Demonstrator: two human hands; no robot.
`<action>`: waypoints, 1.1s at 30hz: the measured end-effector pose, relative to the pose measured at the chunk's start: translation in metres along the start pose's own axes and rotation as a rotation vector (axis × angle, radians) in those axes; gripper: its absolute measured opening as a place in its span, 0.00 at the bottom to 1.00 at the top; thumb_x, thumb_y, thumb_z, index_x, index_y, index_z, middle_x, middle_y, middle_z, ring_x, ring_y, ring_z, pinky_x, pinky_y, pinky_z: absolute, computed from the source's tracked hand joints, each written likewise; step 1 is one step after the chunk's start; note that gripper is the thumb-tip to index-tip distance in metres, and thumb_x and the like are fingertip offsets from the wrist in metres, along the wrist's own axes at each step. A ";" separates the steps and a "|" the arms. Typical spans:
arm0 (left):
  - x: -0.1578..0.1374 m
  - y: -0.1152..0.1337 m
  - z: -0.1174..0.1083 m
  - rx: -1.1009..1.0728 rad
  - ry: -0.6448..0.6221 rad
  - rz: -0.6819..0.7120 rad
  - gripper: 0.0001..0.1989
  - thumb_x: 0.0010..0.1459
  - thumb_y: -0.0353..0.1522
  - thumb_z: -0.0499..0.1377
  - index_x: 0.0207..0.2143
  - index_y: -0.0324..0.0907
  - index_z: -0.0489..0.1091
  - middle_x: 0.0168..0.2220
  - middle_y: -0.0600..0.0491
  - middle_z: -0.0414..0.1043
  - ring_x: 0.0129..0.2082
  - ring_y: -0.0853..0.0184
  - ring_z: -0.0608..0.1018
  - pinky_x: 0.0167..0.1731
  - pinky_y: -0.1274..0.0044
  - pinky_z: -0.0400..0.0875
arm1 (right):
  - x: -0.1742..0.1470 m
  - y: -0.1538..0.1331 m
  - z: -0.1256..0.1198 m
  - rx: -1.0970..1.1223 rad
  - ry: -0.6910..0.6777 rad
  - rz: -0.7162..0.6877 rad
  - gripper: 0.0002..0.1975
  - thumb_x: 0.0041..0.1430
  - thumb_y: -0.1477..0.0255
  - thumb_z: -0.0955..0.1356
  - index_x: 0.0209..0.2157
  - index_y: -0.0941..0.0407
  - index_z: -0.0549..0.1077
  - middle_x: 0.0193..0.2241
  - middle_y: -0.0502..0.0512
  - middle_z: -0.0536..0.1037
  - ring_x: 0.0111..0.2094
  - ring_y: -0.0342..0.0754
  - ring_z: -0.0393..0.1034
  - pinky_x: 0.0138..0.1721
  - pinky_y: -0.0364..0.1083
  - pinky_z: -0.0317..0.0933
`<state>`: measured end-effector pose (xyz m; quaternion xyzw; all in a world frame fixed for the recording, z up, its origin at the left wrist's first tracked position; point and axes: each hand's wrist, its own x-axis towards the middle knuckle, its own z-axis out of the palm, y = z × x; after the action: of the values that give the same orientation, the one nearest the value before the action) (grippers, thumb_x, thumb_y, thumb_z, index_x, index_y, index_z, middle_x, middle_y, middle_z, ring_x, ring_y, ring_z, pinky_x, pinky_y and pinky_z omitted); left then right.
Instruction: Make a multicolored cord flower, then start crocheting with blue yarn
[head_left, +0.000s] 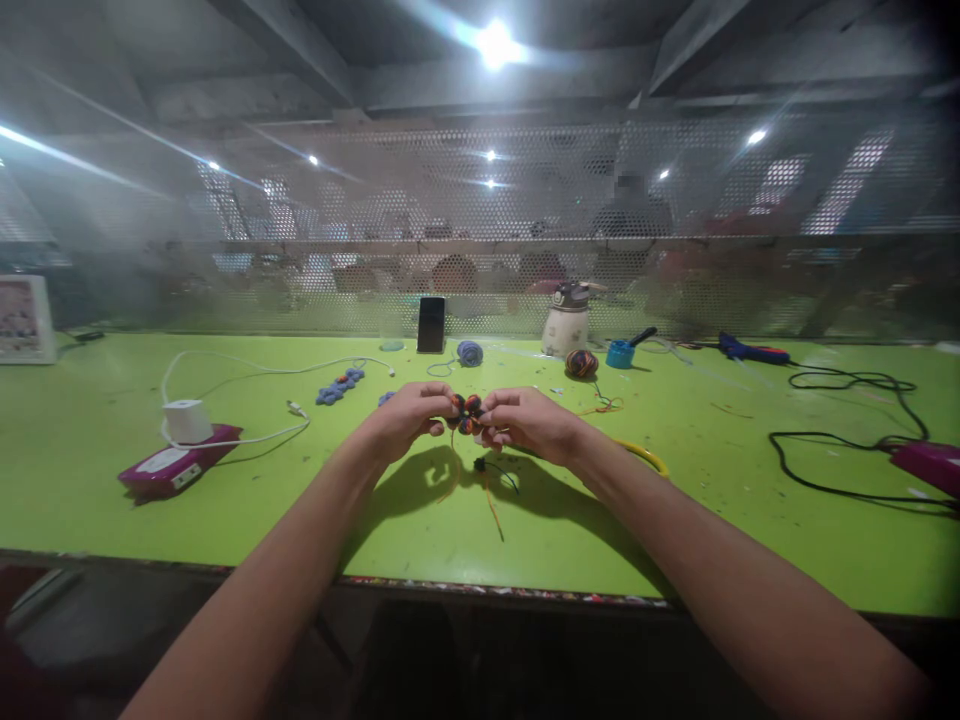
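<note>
Between my fingertips, above the green table, is a small crocheted flower (466,425) in dark, red and orange yarn. My left hand (415,417) pinches its left edge, and my right hand (525,420) pinches the right edge. A thin orange strand hangs down below the flower. Under my hands a small dark yarn piece (480,464) with loose ends lies on the table. Beyond my right hand sits a multicoloured yarn ball (581,364), with a loose strand trailing beside it. A blue-grey yarn ball (470,353) lies farther back, and blue-grey crocheted flowers (340,386) lie to the left.
A phone (431,325) stands upright at the back near a jug-like bottle (566,320) and a blue pot (620,353). At left a purple power strip (180,462) holds a white charger (187,421). A glue gun (752,350) and black cables lie right. Behind runs a perforated screen (495,200).
</note>
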<state>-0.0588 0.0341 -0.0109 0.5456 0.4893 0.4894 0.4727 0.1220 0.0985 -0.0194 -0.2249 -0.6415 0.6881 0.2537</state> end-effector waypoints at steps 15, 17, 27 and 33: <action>-0.003 -0.001 -0.003 -0.031 -0.132 -0.004 0.05 0.48 0.31 0.61 0.29 0.38 0.71 0.30 0.52 0.70 0.29 0.72 0.69 0.25 0.80 0.59 | 0.000 0.002 0.000 0.021 0.005 0.009 0.06 0.44 0.76 0.71 0.25 0.59 0.69 0.21 0.54 0.75 0.23 0.43 0.69 0.24 0.42 0.59; -0.003 0.000 -0.002 -0.009 -0.162 -0.008 0.06 0.48 0.31 0.61 0.30 0.38 0.72 0.30 0.52 0.70 0.29 0.72 0.69 0.25 0.80 0.58 | 0.001 0.003 -0.001 0.024 0.005 0.009 0.06 0.44 0.76 0.72 0.25 0.59 0.69 0.21 0.54 0.75 0.22 0.42 0.69 0.24 0.42 0.59; 0.001 -0.003 -0.001 0.045 -0.062 0.001 0.05 0.42 0.28 0.65 0.26 0.37 0.73 0.26 0.51 0.73 0.26 0.71 0.70 0.25 0.78 0.57 | 0.001 0.005 -0.003 0.041 -0.008 0.011 0.07 0.44 0.77 0.72 0.26 0.60 0.70 0.21 0.53 0.75 0.23 0.42 0.69 0.25 0.42 0.60; 0.001 -0.002 0.000 0.001 -0.039 0.014 0.04 0.40 0.26 0.65 0.23 0.36 0.72 0.24 0.50 0.73 0.24 0.73 0.69 0.24 0.78 0.56 | 0.000 0.002 -0.001 0.036 -0.006 0.019 0.06 0.44 0.77 0.72 0.25 0.60 0.70 0.22 0.54 0.75 0.23 0.42 0.69 0.25 0.42 0.60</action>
<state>-0.0589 0.0358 -0.0132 0.5587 0.4765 0.4817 0.4783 0.1228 0.0988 -0.0216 -0.2244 -0.6278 0.7025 0.2493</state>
